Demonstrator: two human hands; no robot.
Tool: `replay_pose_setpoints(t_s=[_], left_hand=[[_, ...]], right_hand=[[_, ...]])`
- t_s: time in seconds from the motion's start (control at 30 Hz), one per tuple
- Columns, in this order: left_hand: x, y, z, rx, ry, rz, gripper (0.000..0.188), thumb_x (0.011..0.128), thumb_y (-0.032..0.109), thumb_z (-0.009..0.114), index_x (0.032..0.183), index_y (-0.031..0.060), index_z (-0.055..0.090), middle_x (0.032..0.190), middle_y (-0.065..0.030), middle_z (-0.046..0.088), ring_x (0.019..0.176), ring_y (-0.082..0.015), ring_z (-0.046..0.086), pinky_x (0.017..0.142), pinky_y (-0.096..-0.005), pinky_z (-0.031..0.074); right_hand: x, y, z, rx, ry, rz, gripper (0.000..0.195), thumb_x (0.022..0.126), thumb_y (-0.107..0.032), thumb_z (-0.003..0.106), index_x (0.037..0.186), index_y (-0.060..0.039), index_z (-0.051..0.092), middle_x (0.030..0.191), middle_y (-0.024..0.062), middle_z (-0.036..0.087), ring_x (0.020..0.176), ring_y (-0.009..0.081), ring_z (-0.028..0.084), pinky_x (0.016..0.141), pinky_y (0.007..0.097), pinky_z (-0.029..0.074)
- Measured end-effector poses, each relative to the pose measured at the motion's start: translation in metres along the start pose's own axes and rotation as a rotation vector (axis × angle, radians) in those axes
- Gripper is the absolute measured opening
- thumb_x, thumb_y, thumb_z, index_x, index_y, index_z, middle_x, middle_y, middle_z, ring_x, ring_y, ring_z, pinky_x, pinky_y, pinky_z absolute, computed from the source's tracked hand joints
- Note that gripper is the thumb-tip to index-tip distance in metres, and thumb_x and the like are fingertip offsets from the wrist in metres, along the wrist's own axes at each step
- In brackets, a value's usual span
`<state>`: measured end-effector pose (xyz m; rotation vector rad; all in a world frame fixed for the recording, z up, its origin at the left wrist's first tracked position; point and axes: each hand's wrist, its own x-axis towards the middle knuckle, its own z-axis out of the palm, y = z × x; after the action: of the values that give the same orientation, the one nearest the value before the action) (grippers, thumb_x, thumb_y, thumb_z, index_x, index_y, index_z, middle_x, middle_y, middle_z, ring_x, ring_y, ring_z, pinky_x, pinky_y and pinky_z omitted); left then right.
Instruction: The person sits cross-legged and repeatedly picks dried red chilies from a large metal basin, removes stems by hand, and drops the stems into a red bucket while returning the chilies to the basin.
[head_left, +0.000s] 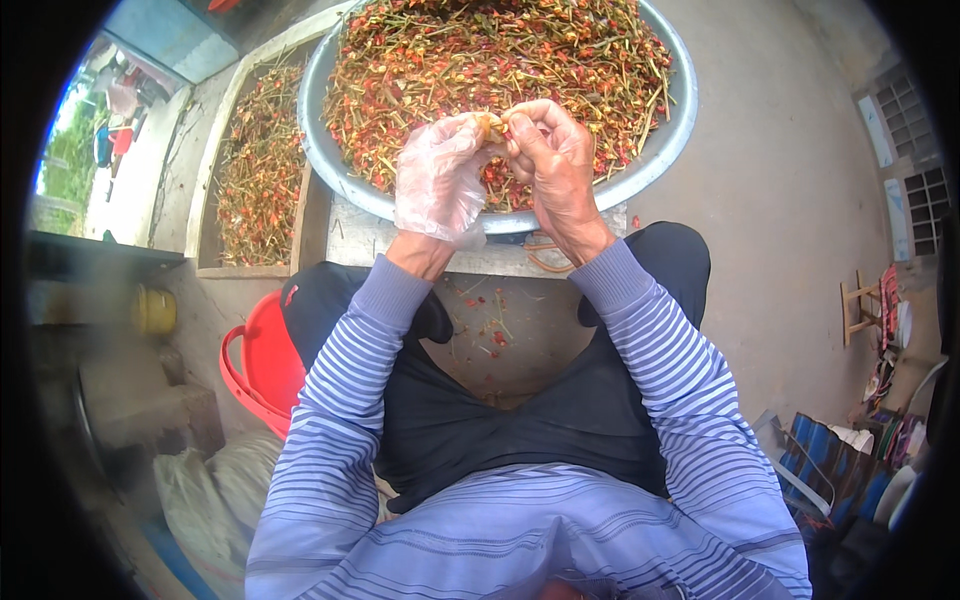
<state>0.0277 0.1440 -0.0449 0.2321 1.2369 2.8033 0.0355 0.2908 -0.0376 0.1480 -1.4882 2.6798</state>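
Observation:
A wide metal basin (686, 82) stands before me, heaped with red, yellow and green plant scraps (480, 67) that look like chilli pieces and stalks. Over the near part of this heap, my left hand (439, 176), in a thin clear plastic glove, grips a small yellowish piece (493, 126) at its fingertips. My right hand (553, 161) is bare, and its thumb and forefinger pinch the right end of the same piece. The fingers partly hide it, so its exact kind is unclear.
Left of the basin, a wooden tray (296, 240) holds similar scraps. Under the basin is a pale board (487, 262) with orange-handled scissors (547, 259). A red plastic tub (274, 352) sits by my left leg. Pale sacks (217, 487) lie behind it; a small wooden stool (859, 307) is far right.

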Motion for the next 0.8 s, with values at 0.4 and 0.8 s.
replay_pose_setpoints(t_s=[0.4, 0.8], left_hand=[[0.000, -0.006, 0.001, -0.261, -0.001, -0.111, 0.018, 0.101, 0.006, 0.070, 0.115, -0.0058, 0.067, 0.108, -0.0145, 0.074, 0.097, -0.0285, 0.074, 0.092, -0.0401, 0.062], [0.000, -0.005, -0.005, -0.186, 0.109, -0.056, 0.012, 0.104, 0.013, 0.070, 0.107, 0.0016, 0.067, 0.097, -0.0103, 0.071, 0.096, -0.0231, 0.073, 0.092, -0.0415, 0.064]], right_hand=[[-0.004, 0.001, -0.005, 0.315, -0.068, 0.072, 0.012, 0.108, -0.012, 0.064, 0.112, -0.0017, 0.060, 0.085, 0.0023, 0.061, 0.057, 0.0008, 0.038, 0.049, 0.0192, 0.029], [-0.011, 0.003, -0.021, 0.581, -0.100, 0.165, 0.015, 0.111, -0.023, 0.060, 0.100, -0.0120, 0.058, 0.083, -0.0007, 0.053, 0.055, 0.0035, 0.034, 0.047, 0.0219, 0.027]])
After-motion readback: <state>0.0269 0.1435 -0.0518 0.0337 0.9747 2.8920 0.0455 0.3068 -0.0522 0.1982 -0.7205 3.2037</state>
